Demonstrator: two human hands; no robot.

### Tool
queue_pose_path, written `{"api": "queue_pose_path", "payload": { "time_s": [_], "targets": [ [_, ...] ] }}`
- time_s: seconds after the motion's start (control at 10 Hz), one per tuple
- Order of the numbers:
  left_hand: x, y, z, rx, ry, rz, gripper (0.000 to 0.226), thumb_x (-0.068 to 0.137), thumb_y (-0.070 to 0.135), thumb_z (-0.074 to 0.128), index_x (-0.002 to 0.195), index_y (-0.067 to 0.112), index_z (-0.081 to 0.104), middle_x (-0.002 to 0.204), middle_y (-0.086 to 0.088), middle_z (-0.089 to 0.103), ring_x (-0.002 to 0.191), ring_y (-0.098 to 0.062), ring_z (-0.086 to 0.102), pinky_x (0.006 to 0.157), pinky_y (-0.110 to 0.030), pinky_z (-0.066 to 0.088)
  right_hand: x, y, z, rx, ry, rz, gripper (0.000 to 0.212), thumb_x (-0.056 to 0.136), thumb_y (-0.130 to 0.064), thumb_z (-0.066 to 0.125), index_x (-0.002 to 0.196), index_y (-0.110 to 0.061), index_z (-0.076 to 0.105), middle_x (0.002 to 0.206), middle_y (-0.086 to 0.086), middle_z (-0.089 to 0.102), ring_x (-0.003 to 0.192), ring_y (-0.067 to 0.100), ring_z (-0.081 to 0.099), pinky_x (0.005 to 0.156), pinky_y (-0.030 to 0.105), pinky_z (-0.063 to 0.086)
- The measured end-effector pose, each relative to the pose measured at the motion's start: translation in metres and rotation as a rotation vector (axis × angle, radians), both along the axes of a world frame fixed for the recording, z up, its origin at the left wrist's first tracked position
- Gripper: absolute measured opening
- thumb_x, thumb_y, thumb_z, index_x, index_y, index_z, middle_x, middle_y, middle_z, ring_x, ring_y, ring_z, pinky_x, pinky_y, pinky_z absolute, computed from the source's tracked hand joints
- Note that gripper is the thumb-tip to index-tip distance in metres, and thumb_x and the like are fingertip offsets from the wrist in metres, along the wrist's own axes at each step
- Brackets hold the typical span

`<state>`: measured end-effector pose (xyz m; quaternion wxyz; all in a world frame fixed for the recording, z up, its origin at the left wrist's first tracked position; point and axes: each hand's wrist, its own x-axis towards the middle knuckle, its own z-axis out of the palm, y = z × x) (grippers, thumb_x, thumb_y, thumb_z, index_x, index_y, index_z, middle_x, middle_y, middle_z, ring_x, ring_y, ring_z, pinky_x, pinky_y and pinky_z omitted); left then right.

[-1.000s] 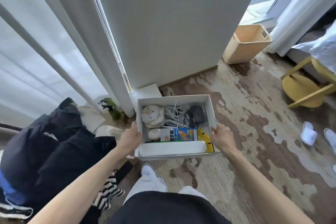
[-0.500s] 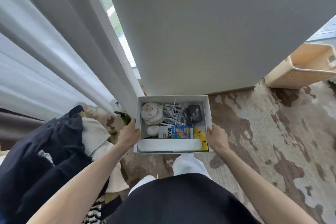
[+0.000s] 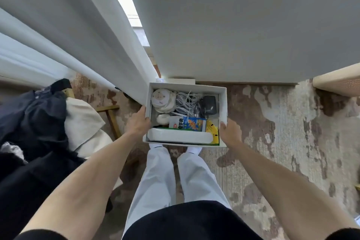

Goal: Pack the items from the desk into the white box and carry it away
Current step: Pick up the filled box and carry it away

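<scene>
White box (image 3: 223, 103) full of things sits in the middle of the frame, above my feet, with my left hand (image 3: 138, 122) and right hand (image 3: 230, 132) gripping its two sides

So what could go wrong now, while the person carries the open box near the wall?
1. The white box has no lid, so tilting it could spill the loose cables or the carton.
2. The left hand and right hand grip only its side walls, which may flex.
3. Its far edge is close to the wall and could bump it.
</scene>
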<state>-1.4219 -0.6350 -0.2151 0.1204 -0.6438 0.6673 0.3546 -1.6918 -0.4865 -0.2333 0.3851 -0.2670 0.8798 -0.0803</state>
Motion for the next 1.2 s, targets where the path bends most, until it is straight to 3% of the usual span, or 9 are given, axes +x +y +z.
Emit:
{"api": "queue_pose_path", "payload": {
  "time_s": [0.1, 0.2, 0.3, 0.5, 0.6, 0.8, 1.0, 1.1, 1.2],
  "targets": [
    [0.000, -0.013, -0.038, 0.026, 0.016, 0.032, 0.032, 0.086, 0.011, 0.043, 0.118, 0.017, 0.045, 0.094, -0.008, 0.064, 0.076, -0.026, 0.055, 0.067, -0.037, 0.042, -0.004, -0.024, -0.034, 0.010, 0.025, 0.024, 0.027, 0.101, -0.021, 0.042, 0.106, -0.001, 0.060, 0.102, 0.019, 0.065, 0.102, 0.040, 0.058, 0.077, 0.037, 0.039],
    [0.002, -0.031, -0.084, 0.061, 0.036, 0.075, 0.039, 0.087, 0.012, 0.044, 0.125, 0.017, 0.045, 0.099, -0.009, 0.065, 0.084, -0.029, 0.059, 0.077, -0.043, 0.051, -0.005, -0.049, -0.078, 0.005, 0.059, 0.017, 0.027, 0.101, -0.020, 0.043, 0.105, -0.001, 0.061, 0.103, 0.020, 0.066, 0.101, 0.040, 0.058, 0.073, 0.035, 0.035],
    [0.002, -0.058, -0.133, 0.064, 0.047, 0.089, 0.041, 0.087, 0.013, 0.043, 0.127, 0.016, 0.043, 0.094, -0.012, 0.064, 0.081, -0.029, 0.059, 0.073, -0.041, 0.051, -0.004, -0.069, -0.124, 0.002, 0.069, -0.025, 0.027, 0.101, -0.021, 0.043, 0.105, -0.001, 0.061, 0.102, 0.021, 0.065, 0.102, 0.041, 0.057, 0.075, 0.036, 0.035],
    [-0.007, -0.111, -0.220, -0.010, 0.043, 0.000, 0.020, 0.088, 0.011, 0.041, 0.108, 0.011, 0.044, 0.086, -0.017, 0.060, 0.075, -0.034, 0.057, 0.067, -0.042, 0.049, -0.006, -0.120, -0.211, 0.030, 0.042, -0.196, 0.035, 0.101, -0.025, 0.044, 0.126, -0.003, 0.056, 0.126, 0.020, 0.060, 0.118, 0.040, 0.054, 0.098, 0.044, 0.043],
    [-0.018, -0.130, -0.255, -0.023, 0.046, 0.040, 0.019, 0.086, 0.007, 0.042, 0.104, 0.009, 0.046, 0.088, -0.017, 0.058, 0.077, -0.035, 0.055, 0.063, -0.037, 0.042, -0.014, -0.144, -0.247, 0.015, 0.035, -0.222, 0.032, 0.101, -0.025, 0.045, 0.120, -0.004, 0.060, 0.120, 0.020, 0.064, 0.108, 0.038, 0.060, 0.091, 0.041, 0.047],
    [-0.030, -0.152, -0.316, -0.027, 0.036, 0.134, 0.027, 0.082, 0.004, 0.043, 0.108, 0.011, 0.049, 0.096, -0.019, 0.062, 0.084, -0.036, 0.057, 0.071, -0.038, 0.046, -0.025, -0.178, -0.306, 0.028, 0.092, -0.178, 0.032, 0.102, -0.026, 0.043, 0.119, -0.004, 0.059, 0.117, 0.019, 0.064, 0.107, 0.036, 0.061, 0.084, 0.040, 0.049],
    [-0.034, -0.164, -0.353, -0.002, 0.019, 0.149, 0.042, 0.087, 0.007, 0.043, 0.128, 0.014, 0.045, 0.109, -0.018, 0.064, 0.093, -0.037, 0.059, 0.075, -0.037, 0.046, -0.029, -0.193, -0.337, 0.082, 0.047, -0.164, 0.034, 0.102, -0.025, 0.042, 0.128, -0.006, 0.054, 0.125, 0.018, 0.060, 0.110, 0.035, 0.058, 0.076, 0.031, 0.041],
    [-0.035, -0.163, -0.342, 0.006, 0.188, 0.190, 0.045, 0.089, 0.002, 0.041, 0.131, 0.016, 0.045, 0.114, -0.015, 0.065, 0.091, -0.030, 0.059, 0.073, -0.033, 0.044, -0.037, -0.197, -0.327, 0.122, -0.045, -0.120, 0.025, 0.099, -0.014, 0.045, 0.117, -0.005, 0.059, 0.115, 0.018, 0.063, 0.091, 0.030, 0.059, 0.065, 0.026, 0.039],
    [-0.027, -0.153, -0.303, 0.103, 0.316, 0.235, 0.050, 0.092, 0.005, 0.044, 0.140, 0.020, 0.039, 0.131, -0.006, 0.055, 0.115, -0.024, 0.054, 0.091, -0.034, 0.045, -0.041, -0.195, -0.288, 0.115, -0.111, -0.062, 0.023, 0.092, -0.004, 0.045, 0.082, -0.021, 0.056, 0.090, 0.007, 0.059, 0.084, 0.024, 0.055, 0.055, 0.027, 0.036]
  ]
}}
